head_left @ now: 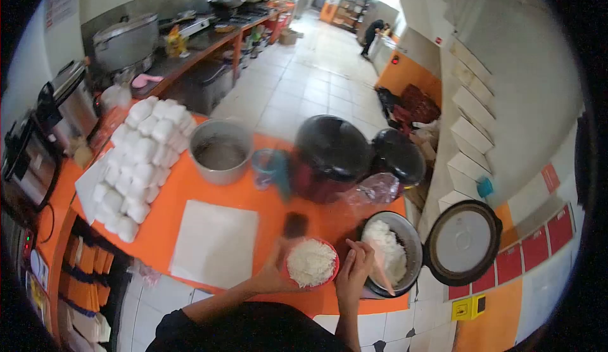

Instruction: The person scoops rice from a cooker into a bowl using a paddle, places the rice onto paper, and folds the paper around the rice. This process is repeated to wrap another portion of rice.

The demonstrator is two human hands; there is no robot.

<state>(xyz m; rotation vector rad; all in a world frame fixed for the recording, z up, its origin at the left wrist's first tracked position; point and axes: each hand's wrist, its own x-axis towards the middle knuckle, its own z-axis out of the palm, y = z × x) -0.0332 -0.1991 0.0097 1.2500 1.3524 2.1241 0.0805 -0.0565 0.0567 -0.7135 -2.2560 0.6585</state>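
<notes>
My left hand (276, 268) is wrapped round the left side of a small red bowl (336, 266) heaped with white rice (311, 263). To the right of the bowl, my right hand (356, 266) has its fingers closed on the handle end of a pink rice paddle (380, 263). The paddle slants over the left part of an open rice pot (415, 251) with white rice inside. Left of my hands lies a stack of white paper sheets (215, 243) on the orange table (269, 216).
Wrapped white packets (136, 162) are piled at the left, beside a metal pot (220, 151). Black-lidded containers (332, 148) stand at the table's far side. The rice pot's open lid (464, 242) juts out right. Far off, a person (373, 35) bends over a counter.
</notes>
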